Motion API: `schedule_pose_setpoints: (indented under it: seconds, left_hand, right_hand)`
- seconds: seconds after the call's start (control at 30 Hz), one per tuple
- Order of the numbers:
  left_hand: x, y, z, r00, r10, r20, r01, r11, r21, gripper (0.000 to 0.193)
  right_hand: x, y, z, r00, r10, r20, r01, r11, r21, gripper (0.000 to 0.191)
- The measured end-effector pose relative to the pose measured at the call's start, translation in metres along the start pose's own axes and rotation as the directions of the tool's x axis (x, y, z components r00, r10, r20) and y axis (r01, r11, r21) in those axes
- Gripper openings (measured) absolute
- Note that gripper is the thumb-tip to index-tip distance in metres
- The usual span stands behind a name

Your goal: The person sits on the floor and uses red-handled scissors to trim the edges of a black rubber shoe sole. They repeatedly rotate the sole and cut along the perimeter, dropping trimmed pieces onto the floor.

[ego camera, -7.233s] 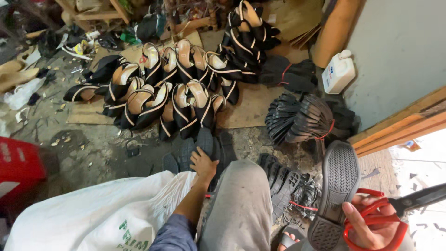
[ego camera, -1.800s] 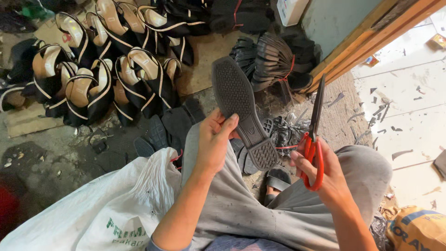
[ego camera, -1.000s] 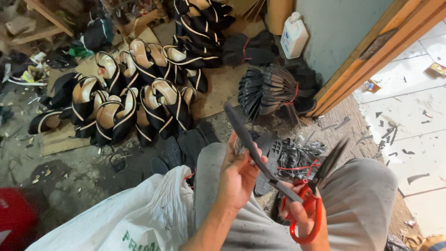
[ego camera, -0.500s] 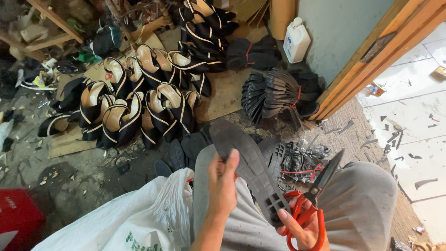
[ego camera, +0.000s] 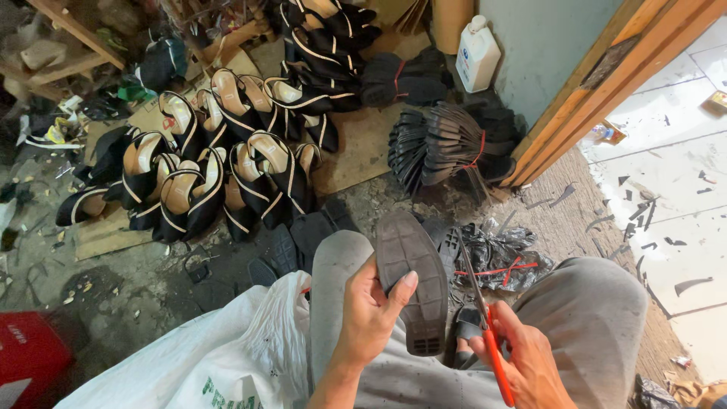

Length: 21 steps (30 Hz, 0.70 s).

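Black rubber sole (ego camera: 413,276) gripped upright by left hand (ego camera: 371,314); right hand (ego camera: 522,360) clutching red-handled scissors (ego camera: 485,318).

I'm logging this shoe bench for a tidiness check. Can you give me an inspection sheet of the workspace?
Surface: dirty floor, scraps.
Job's things: black sole; red scissors.
Clutter: sandals, tied sole bundle, white sack, red crate, white jug.
Grippers: left hand grips the sole; right hand holds the scissors beside it.
Cables: nothing seen.
Surroundings: wooden door frame, tiled floor.
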<state>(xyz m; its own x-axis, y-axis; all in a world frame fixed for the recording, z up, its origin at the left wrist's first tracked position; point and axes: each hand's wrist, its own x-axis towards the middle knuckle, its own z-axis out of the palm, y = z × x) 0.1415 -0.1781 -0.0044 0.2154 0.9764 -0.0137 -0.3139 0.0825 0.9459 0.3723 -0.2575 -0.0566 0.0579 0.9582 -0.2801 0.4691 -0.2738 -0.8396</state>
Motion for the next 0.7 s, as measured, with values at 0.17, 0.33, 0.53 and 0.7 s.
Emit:
schedule_pose_setpoints:
  seconds: [0.17,0.33,0.53,0.7]
  left_hand:
    - [-0.001,0.001,0.005,0.999,-0.025,-0.036,0.028,0.998,0.064,0.026]
    - [-0.012,0.004,0.023,0.963,0.191,0.189,-0.264,0.800,0.539,0.023]
    - [-0.028,-0.012,0.038,0.888,0.398,0.231,-0.459,0.725,0.514,0.050]
    - [-0.003,-0.033,0.030,0.971,-0.219,-0.097,0.150,0.872,-0.465,0.047]
  right_hand:
    - [-0.002,0.010,0.003,0.998,0.030,0.053,-0.046,0.937,0.347,0.030]
    - [0.016,0.021,0.010,0.999,-0.030,0.011,0.004,0.444,0.896,0.049]
    - [0.027,0.029,0.003,0.966,-0.154,-0.210,0.255,0.722,0.643,0.030]
    - [0.011,0.023,0.013,0.985,-0.052,-0.167,0.155,0.701,0.696,0.034]
